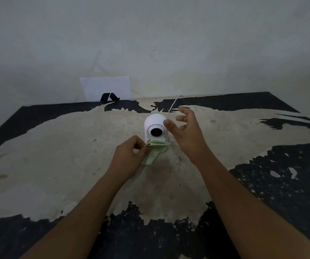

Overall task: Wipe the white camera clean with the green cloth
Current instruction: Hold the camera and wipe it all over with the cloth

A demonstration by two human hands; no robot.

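Note:
The white camera [154, 124] stands upright in the middle of the table, its round black lens facing me. A thin white cable [173, 104] runs from behind it toward the wall. The pale green cloth [155, 149] is folded and held against the camera's base, hanging down toward me. My left hand [130, 157] pinches the cloth's left edge just below and left of the camera. My right hand [188, 131] hovers at the camera's right side with fingers spread, its thumb close to the body; I cannot tell if it touches.
The table [57, 146] has worn black paint with a large pale bare patch. A white sheet of paper with a black mark [106, 88] leans against the wall at the table's far edge, left of the camera. The wall stands right behind the table.

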